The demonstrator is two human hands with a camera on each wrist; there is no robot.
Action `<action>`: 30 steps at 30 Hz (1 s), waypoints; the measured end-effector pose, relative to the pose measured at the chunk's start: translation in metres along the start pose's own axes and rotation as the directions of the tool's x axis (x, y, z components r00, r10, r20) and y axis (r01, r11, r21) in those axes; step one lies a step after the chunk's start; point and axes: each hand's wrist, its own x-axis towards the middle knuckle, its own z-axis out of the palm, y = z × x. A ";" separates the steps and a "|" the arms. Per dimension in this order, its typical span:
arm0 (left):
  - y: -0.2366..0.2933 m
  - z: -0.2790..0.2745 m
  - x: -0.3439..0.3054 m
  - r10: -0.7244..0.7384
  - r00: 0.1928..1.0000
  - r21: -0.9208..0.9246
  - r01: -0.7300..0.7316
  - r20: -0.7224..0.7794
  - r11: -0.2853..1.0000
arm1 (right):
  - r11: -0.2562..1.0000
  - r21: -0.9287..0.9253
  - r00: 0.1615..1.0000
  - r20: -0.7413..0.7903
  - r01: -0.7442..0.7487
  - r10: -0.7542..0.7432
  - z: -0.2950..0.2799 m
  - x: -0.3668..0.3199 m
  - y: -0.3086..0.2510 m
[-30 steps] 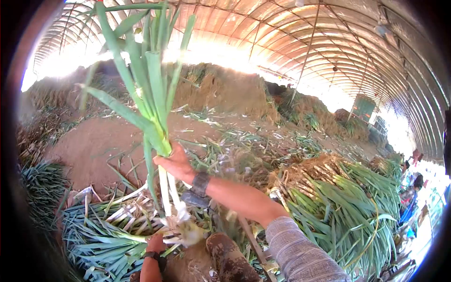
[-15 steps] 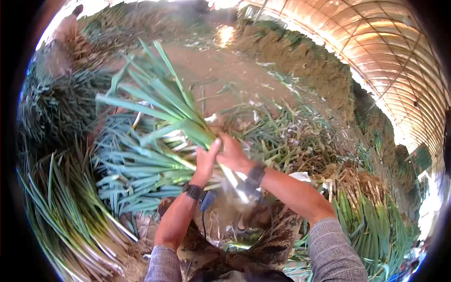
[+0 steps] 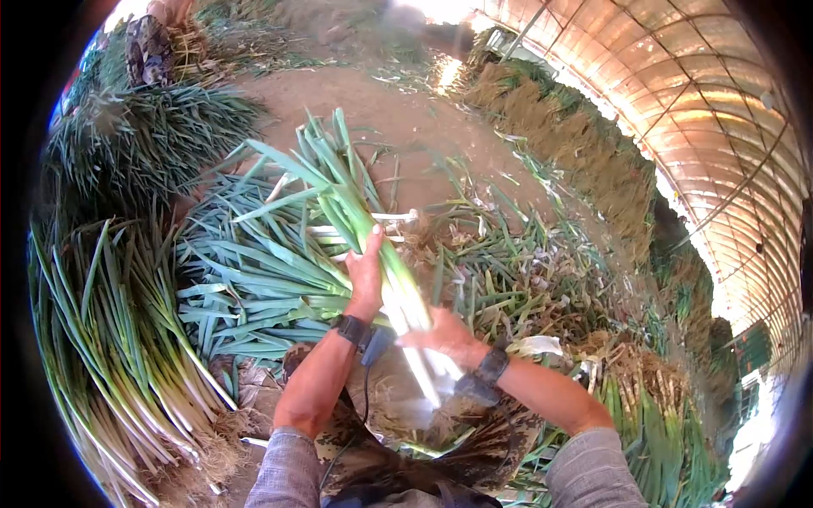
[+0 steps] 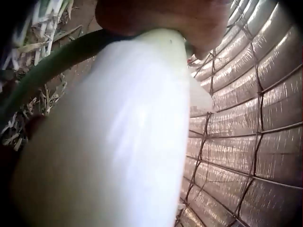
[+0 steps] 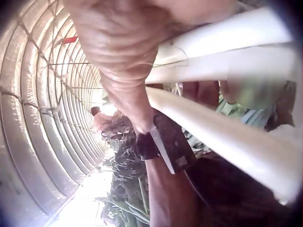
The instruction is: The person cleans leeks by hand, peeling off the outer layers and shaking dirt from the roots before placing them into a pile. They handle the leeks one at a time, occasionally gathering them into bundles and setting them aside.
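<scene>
A bunch of large green onions (image 3: 406,300) slants across the middle of the head view, green leaves up and away, white stalks down towards the lap. My left hand (image 3: 366,275) grips it where the green turns white, thumb laid along the bunch. Lower down, my right hand (image 3: 445,336) holds the white stalks, its fingers curled at them. The lower stalk ends blur in the head view. White stalk (image 4: 128,132) fills much of the left wrist view below the fingers (image 4: 161,16). In the right wrist view, separate white stalks (image 5: 222,135) pass beside the palm.
More green onions (image 3: 254,262) lie in a pile beyond my left arm, with another heap (image 3: 127,356) at left. A rooted bundle (image 3: 652,398) lies at right. Leaf scraps (image 3: 542,288) litter the ground. Another person (image 3: 148,51) is at far left.
The bunch was held up high in the right hand, then came down in front of the body. The left hand took hold of it, and the right hand slid lower along the white stalks.
</scene>
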 end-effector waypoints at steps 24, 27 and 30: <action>-0.108 -0.059 0.001 -0.449 0.890 0.083 0.455 -0.080 0.887 | 0.988 0.145 0.998 -0.020 -0.057 0.061 0.018 0.018 0.076; -0.064 -0.040 -0.013 -0.082 0.996 0.154 0.078 0.019 0.985 | 0.995 -0.052 0.992 -0.092 0.084 -0.088 0.006 0.010 0.042; -0.061 -0.044 0.006 0.134 0.991 0.092 -0.133 -0.005 0.987 | 0.977 -0.174 0.985 -0.099 0.122 -0.141 0.002 0.014 0.048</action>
